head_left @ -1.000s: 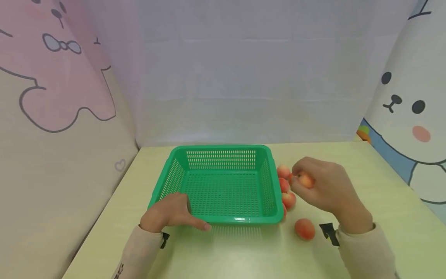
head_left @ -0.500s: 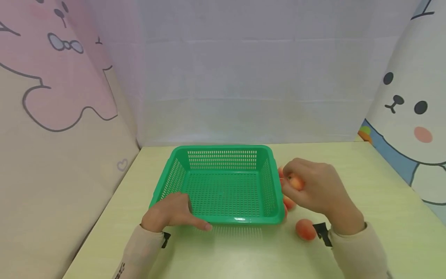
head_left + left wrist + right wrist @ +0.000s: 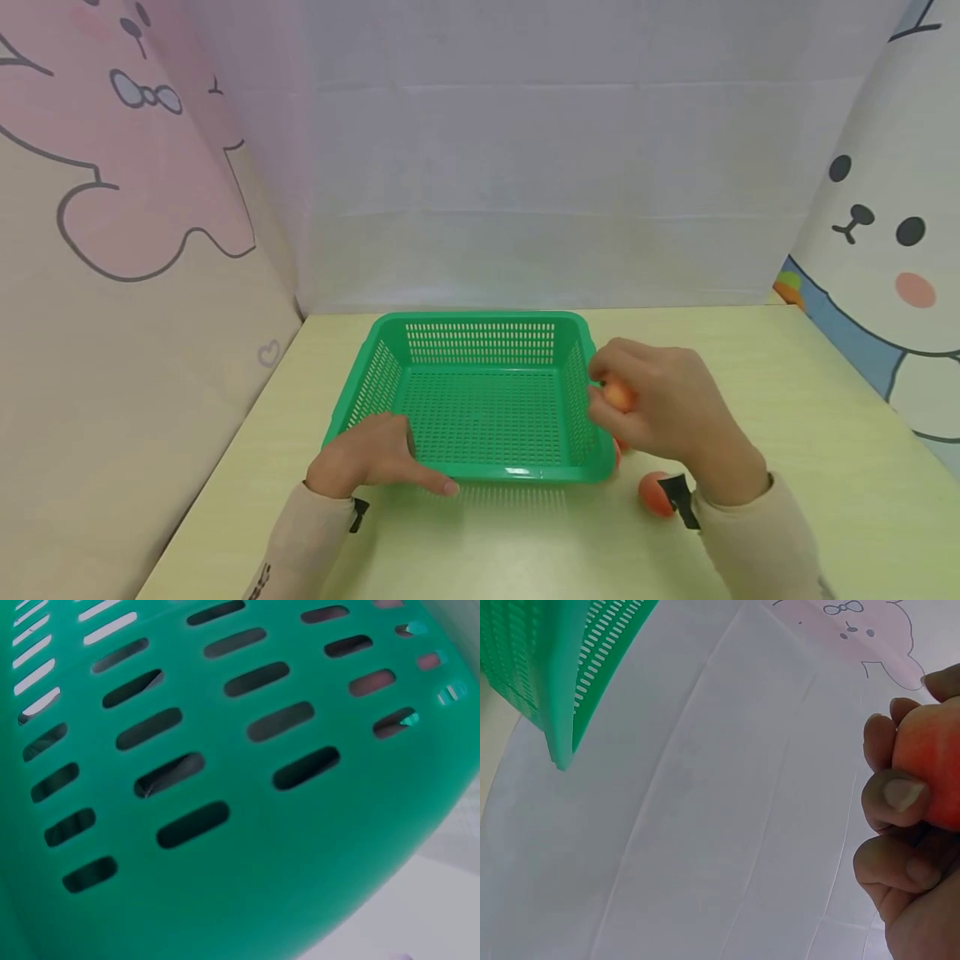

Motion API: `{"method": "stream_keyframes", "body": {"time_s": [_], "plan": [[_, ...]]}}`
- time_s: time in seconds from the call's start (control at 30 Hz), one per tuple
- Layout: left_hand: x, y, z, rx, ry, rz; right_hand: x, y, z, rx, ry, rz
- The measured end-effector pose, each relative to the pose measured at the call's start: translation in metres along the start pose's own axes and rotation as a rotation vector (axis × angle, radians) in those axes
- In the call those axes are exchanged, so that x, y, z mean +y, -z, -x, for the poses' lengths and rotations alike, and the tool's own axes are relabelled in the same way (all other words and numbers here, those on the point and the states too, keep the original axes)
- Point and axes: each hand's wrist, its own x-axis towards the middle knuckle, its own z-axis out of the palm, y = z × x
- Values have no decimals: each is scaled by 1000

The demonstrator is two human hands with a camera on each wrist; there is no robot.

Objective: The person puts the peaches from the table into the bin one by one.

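In the head view, a green plastic basket (image 3: 480,417) with slotted sides stands on the table. My left hand (image 3: 367,458) holds its near left corner, thumb along the front rim and the other fingers partly hidden. The left wrist view is filled by the slotted basket wall (image 3: 247,787). My right hand (image 3: 660,404) grips a red and yellow peach (image 3: 619,395) just beside the basket's right rim. In the right wrist view, curled fingers (image 3: 896,799) wrap round that peach (image 3: 934,761). Another peach (image 3: 656,494) lies on the table by the right cuff.
More peaches sit against the basket's right side, mostly hidden behind my right hand; one peach (image 3: 617,456) shows at its near right corner. The pale yellow table (image 3: 810,433) ends at a white cloth backdrop (image 3: 480,167), with printed cartoon panels on both sides.
My right hand has moved left with the peach, from over the table to the basket's right rim, covering several loose peaches. The left hand keeps its place on the basket.
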Motion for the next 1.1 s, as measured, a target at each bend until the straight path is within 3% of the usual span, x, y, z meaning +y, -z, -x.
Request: {"method": "stream_keyframes", "body": {"time_s": [0.2, 0.43, 0.8, 1.1], "plan": [[1, 1, 0, 0, -3, -11, -6, -7, -6, -11, 29, 2], [2, 1, 1, 1, 10, -8, -12, -17, -15, 60, 113, -7], [1, 0, 2, 3, 8, 6, -14, -30, -30, 100, 166, -10], [1, 0, 1, 11, 17, 23, -15, -35, -45, 62, 163, -33]]}}
